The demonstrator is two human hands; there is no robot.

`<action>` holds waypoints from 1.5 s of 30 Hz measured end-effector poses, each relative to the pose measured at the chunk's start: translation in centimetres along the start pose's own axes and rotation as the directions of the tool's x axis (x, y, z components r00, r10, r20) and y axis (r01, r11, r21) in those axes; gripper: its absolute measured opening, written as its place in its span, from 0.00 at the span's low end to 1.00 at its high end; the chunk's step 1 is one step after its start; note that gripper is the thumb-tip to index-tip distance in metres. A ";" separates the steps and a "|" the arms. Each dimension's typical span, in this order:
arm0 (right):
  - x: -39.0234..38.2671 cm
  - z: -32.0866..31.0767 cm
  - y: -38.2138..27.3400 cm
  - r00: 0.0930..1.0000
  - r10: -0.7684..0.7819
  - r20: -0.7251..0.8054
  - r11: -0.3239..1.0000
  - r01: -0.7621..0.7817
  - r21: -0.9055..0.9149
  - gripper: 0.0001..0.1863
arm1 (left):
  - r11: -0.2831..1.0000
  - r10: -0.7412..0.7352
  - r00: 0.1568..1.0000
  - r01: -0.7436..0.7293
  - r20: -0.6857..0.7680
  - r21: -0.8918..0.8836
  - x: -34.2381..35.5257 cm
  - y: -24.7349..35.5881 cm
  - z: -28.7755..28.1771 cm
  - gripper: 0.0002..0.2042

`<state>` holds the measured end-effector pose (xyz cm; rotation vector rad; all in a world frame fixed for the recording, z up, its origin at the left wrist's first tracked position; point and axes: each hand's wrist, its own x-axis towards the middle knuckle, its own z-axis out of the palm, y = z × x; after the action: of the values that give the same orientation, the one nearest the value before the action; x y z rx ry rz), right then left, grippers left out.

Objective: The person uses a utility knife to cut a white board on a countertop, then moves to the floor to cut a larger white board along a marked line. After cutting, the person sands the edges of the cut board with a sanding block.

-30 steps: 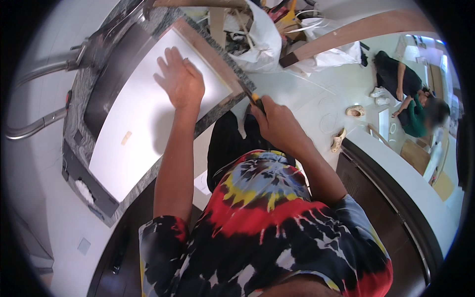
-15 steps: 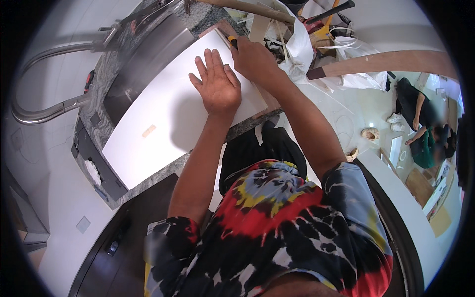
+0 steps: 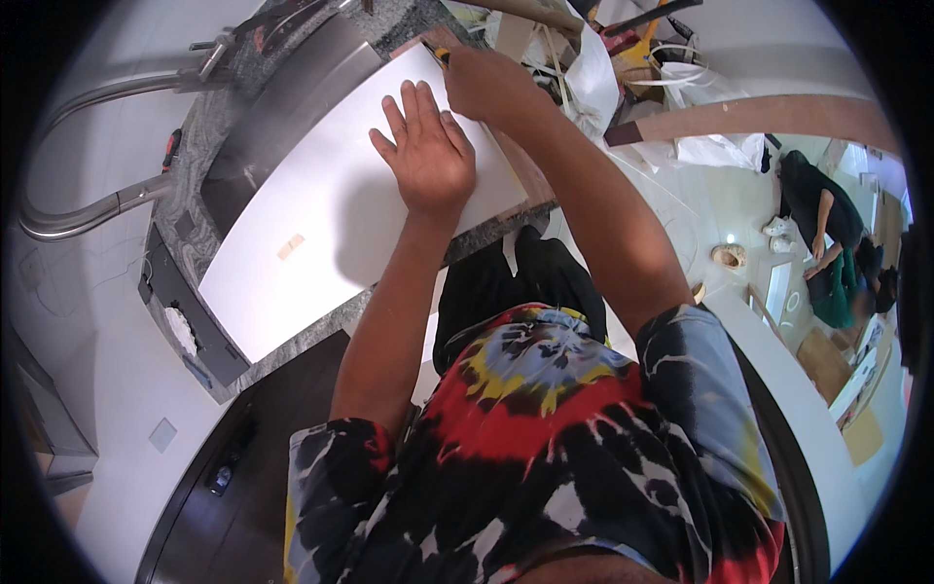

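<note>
So the white board (image 3: 316, 200) was lying across the speckled stone counter (image 3: 202, 200), near edge running along the counter's front with a thin strip of stone showing. Left hand (image 3: 433, 165) was palm down on it toward the right side, fingers straight and a bit spread, thumb out to the right. Right hand (image 3: 491, 88) was curled around a yellow-and-black tool (image 3: 443, 54) up at the board's far right corner, though most of the tool was hidden by the fist. A brown strip (image 3: 513, 164) ran beside that right edge. Most room was on the board's left half, just a small tan patch (image 3: 290, 246) there. Past the far edge sat a grey metal surface (image 3: 302, 107), then a curved pipe (image 3: 92, 222) further left. Tighter on the right: white sack (image 3: 592, 88) near the right forearm, wooden plank (image 3: 759, 119) beyond it.
</note>
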<state>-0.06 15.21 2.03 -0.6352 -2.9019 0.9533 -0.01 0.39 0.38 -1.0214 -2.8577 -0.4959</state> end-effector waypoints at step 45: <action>-1.6 0.0 -1.1 0.995 0.099 -0.002 0.993 -0.099 0.063 0.20 | 0.999 -0.051 0.998 0.050 0.048 0.021 -0.2 -0.3 0.0 0.28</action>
<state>1.02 13.77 2.83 -0.7828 -2.8471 1.0472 0.02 0.06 0.26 -0.9742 -2.9312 -0.4523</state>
